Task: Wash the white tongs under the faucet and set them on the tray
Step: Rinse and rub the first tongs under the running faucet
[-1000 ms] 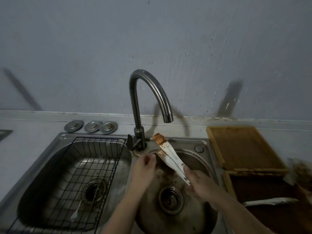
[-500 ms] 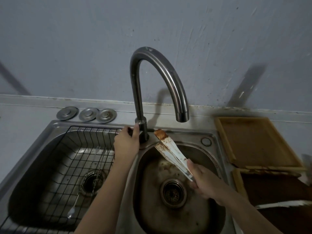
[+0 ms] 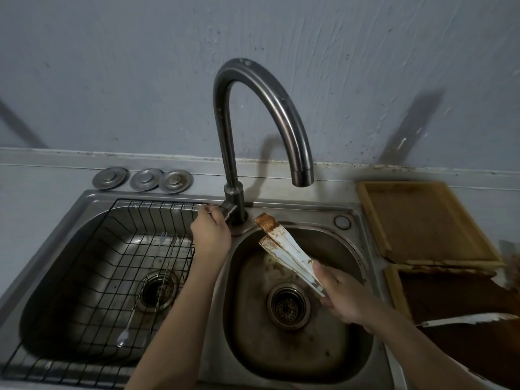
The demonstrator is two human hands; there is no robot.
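My right hand (image 3: pixel 344 294) grips the white tongs (image 3: pixel 284 247) by their rear end, over the right sink basin (image 3: pixel 349 358). Their tips, smeared with brown sauce, point up and left toward the faucet base, below and left of the spout. The tall curved faucet (image 3: pixel 254 114) stands between the two basins; no water runs from its spout. My left hand (image 3: pixel 211 232) is closed on the faucet handle at the base. A wooden tray (image 3: pixel 374 218) lies on the counter right of the sink.
The left basin (image 3: pixel 92 204) holds a black wire rack (image 3: pixel 118 271) with a spoon and other cutlery. Three metal sink plugs (image 3: pixel 143 179) sit behind it. A second, stained tray (image 3: pixel 394 288) with a white utensil (image 3: pixel 464 319) lies at the lower right.
My left hand rose from the right basin to the faucet handle and closed on it. The view moved closer to the faucet. The tongs stayed in my right hand.
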